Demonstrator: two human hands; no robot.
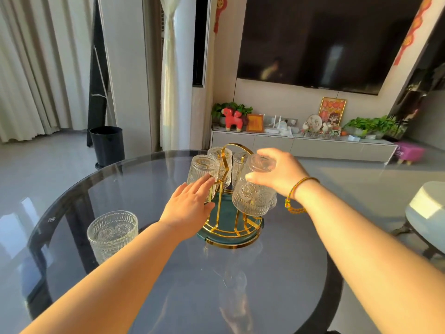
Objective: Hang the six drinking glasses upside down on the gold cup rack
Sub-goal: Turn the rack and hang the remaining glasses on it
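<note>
One inverted glass point(252, 191) is gripped by the right hand's point(280, 173) fingers; left hand's point(190, 203) fingers lie flat, released.

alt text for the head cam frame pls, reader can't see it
Right hand lowers an upside-down glass onto the gold rack while the open left hand steadies the rack. Three glasses already hang there; one more glass stands upright on the round glass table, left of the rack.

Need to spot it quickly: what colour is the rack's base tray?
Dark teal with gold trim, base tray, head view.
</note>
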